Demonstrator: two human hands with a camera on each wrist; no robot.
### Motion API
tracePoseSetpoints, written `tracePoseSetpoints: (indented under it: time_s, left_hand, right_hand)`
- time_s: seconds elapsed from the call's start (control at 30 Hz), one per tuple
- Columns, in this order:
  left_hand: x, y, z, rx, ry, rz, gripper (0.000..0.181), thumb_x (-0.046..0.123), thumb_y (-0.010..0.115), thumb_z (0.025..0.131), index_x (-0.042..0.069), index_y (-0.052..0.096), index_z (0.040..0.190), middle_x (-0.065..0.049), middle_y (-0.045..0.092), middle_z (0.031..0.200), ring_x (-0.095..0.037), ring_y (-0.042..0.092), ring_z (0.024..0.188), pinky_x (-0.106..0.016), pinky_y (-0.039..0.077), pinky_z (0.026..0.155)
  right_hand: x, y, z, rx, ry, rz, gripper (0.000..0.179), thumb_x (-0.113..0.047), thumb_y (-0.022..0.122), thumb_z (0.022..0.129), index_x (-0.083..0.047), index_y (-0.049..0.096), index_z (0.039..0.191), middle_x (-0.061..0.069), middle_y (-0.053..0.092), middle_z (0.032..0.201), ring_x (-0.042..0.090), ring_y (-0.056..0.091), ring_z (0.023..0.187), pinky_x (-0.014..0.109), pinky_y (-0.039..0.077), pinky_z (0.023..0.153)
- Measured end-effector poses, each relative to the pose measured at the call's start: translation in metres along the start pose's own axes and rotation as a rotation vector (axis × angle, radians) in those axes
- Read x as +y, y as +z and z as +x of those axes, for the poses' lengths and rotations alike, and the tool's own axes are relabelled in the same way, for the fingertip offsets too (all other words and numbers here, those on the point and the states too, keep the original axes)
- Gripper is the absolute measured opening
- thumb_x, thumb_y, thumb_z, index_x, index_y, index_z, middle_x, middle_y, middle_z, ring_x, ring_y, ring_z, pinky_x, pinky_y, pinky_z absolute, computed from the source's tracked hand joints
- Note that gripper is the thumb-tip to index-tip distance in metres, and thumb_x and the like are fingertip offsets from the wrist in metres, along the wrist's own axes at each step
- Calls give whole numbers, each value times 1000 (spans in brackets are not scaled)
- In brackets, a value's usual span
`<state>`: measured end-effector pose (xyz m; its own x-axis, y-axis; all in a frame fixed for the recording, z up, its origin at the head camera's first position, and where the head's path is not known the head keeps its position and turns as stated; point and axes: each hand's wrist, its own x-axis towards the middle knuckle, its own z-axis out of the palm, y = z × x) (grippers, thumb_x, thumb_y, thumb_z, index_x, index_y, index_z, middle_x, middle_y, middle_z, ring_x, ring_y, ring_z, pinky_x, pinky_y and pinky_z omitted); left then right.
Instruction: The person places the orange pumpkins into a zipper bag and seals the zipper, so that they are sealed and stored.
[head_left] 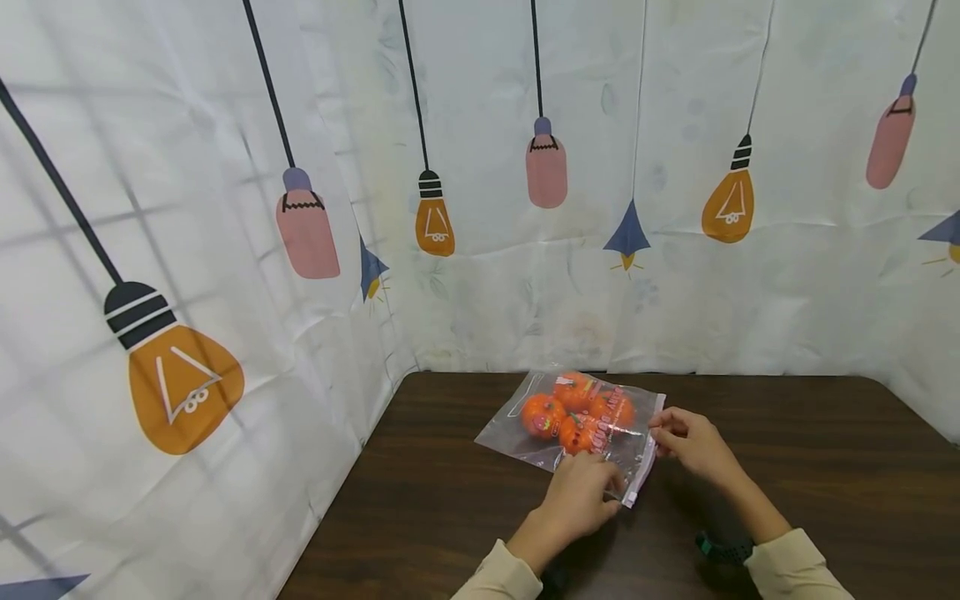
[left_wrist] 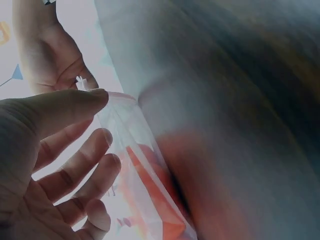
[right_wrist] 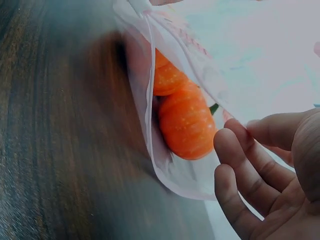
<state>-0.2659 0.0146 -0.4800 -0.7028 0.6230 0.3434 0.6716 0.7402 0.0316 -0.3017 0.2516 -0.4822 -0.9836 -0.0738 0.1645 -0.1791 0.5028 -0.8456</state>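
A clear zip bag (head_left: 525, 442) with pink print lies on the table, its mouth facing right. Inside are several small orange toy pumpkins (head_left: 543, 416). My left hand (head_left: 581, 492) pinches the near end of the mouth, close to the white slider (head_left: 631, 500); its thumb (left_wrist: 75, 106) lies against the edge, the other fingers loosely bent. At the far end of the mouth, my right hand (head_left: 693, 442) pinches the rim between thumb and fingertips (right_wrist: 239, 131). The right wrist view looks into the parted mouth, where a ribbed pumpkin (right_wrist: 187, 122) with a green stem shows.
The dark wood-grain table (head_left: 825, 467) extends around the bag. A white curtain (head_left: 480, 308) printed with hanging lamps stands behind the table and along its left side. A dark green band (head_left: 723, 550) shows by the right sleeve.
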Motion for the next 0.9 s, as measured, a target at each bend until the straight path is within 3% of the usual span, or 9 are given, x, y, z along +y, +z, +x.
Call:
tracePoseSetpoints:
  time_s: [0.3,0.53,0.9]
  left_hand:
    - [6,0,7,15,14,17,5,36,82,84,36,78,85,17,63,77,-1,54,76,-20,33,67]
    - [8,3,13,67,40,40,4,37,79,87,34,77,87,18,66,82,-2,59,80,-19,33,64]
    - [5,3,23,95,1,26,5,30,73,93,27,69,93,14,66,87,-6,63,85,-20,44,67]
  right_hand:
    - [1,-8,1,-74,-40,30,19,-5,64,98,6,63,114,14,72,91,23,70,77,35,61,69]
    - [2,-14,-1,-147,-86,40,24,-5,63,99,7,61,120,16,72,93,25,71,79,37,62,71]
    - [-1,-18,-3,-198,-144,25,23,-12,66,99,3,62,116,18,71,95,24,70,81,36,62,73]
